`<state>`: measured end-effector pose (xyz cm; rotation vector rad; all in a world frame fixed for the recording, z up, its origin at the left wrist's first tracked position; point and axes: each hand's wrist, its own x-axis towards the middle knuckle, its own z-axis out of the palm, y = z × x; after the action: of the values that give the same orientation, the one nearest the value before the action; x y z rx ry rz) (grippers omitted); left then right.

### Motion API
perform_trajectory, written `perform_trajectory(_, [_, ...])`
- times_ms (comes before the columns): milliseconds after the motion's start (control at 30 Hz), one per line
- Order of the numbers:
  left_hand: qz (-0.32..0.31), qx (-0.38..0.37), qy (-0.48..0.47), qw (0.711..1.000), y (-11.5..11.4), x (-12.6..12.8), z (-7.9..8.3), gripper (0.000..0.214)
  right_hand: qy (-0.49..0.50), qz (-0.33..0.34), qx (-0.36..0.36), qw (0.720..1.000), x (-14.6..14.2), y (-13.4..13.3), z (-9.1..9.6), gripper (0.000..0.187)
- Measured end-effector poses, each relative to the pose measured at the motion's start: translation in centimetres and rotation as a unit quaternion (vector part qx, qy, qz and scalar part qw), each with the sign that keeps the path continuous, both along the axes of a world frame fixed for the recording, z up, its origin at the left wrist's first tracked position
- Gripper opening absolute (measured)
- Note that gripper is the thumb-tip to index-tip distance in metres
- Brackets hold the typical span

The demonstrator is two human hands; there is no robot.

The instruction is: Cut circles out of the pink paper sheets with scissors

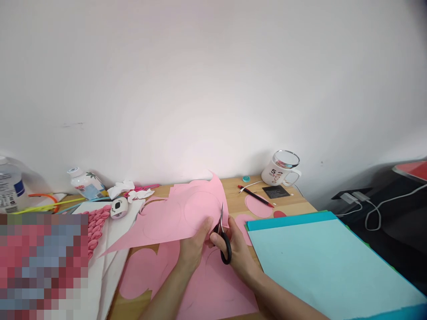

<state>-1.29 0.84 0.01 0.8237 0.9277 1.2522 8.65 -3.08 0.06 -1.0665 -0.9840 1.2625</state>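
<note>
A pink paper sheet (167, 215) with drawn circles is raised above the table, its upper edge cut into curves and points. My left hand (197, 240) grips its lower edge, thumb on top near a circle outline. Black-handled scissors (226, 249) are in my right hand (237, 246), with fingers in the handle loops. Their blades point up and lie against the right part of the sheet. More pink paper (216, 289) lies flat beneath my hands, with faint curved lines. Rounded pink cutouts (138, 273) rest at its left.
Light blue sheets (320, 262) are stacked at the right. Behind stand a white mug (280, 171), a black card (276, 192) and a dark pencil (256, 197). Bottles (86, 183), crumpled tissues (122, 189) and a white gadget (119, 208) lie left. A blurred patch covers the lower left.
</note>
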Motion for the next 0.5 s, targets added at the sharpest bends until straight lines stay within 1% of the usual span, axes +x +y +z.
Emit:
perform_trajectory(100, [-0.017, 0.033, 0.006, 0.999, 0.08, 0.01, -0.15, 0.024, -0.006, 0.000, 0.004, 1.000, -0.04, -0.01, -0.24, 0.038])
perform_trajectory(233, [-0.058, 0.026, 0.007, 0.998, 0.08, 0.01, -0.23, 0.028, -0.009, 0.001, 0.005, 1.000, -0.01, 0.00, -0.48, 0.035])
perform_trajectory(400, [-0.062, 0.010, 0.003, 0.998, 0.06, 0.06, -0.17, 0.028, 0.003, 0.001, 0.004, 1.000, -0.11, -0.05, -0.37, 0.033])
perform_trajectory(500, [-0.063, 0.010, 0.019, 0.998, 0.10, 0.08, -0.18, 0.030, 0.005, 0.002, -0.004, 1.000, -0.15, -0.02, -0.20, 0.034])
